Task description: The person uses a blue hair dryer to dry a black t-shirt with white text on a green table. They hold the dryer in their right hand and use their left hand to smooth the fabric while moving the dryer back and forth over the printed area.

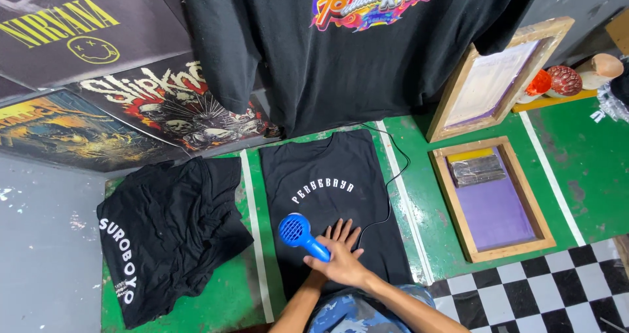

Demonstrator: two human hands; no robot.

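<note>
"While the right hand [346,265] is closed round the handle of that blue hair dryer [296,231], where is the nozzle pointing?"

"Down at the black T-shirt [327,166], from what I can see. The shirt lies flat on the green surface [570,163], between two white painted lines, and the dryer hangs just above its lower half, under the arc of white lettering."

"And the left hand [341,233]?"

"It is wide open and holds nothing. Its fingers are spread flat on the cloth just beside the dryer, and the right wrist crosses over it. I'd say the palm pins the fabric smooth against the airflow."

"Is the cord in the way?"

"No. The black cord [395,176] trails off along the shirt's right edge toward the wall, well away from the lettering."

"What about the rest?"

"A heap of black shirts [170,231] sits to the left, beyond the white line. On the right a wooden frame with a purple screen [493,205] lies flat with a dark block at its top end. A second frame [493,77] leans against the wall behind it. Another black shirt with a bright print [341,64] hangs over the back of the surface."
</note>
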